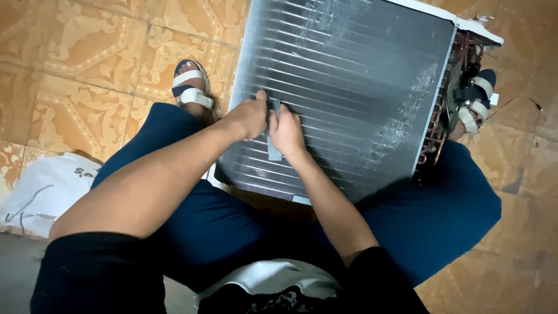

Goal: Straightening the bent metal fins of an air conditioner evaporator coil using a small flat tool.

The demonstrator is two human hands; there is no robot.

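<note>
Combing fins on the coil panel (pixel 360 75) propped between my knees: left hand (pixel 247 118) and right hand (pixel 286 131) clamp the grey fin comb (pixel 273 148) near its lower-left corner; next stroke needs steady, straight pressure.

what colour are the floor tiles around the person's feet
Tan-orange floor tiles with a pale ornate leaf pattern, seen in the head view.

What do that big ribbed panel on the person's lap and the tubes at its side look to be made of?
The ribbed panel looks like thin aluminium: dull silver-grey, packed in fine parallel fins, with scuffed pale patches. The tubes at its right edge appear to be copper, going by their reddish-brown shine. The small grey tool under both hands is hard to judge; possibly plastic or metal.
</note>
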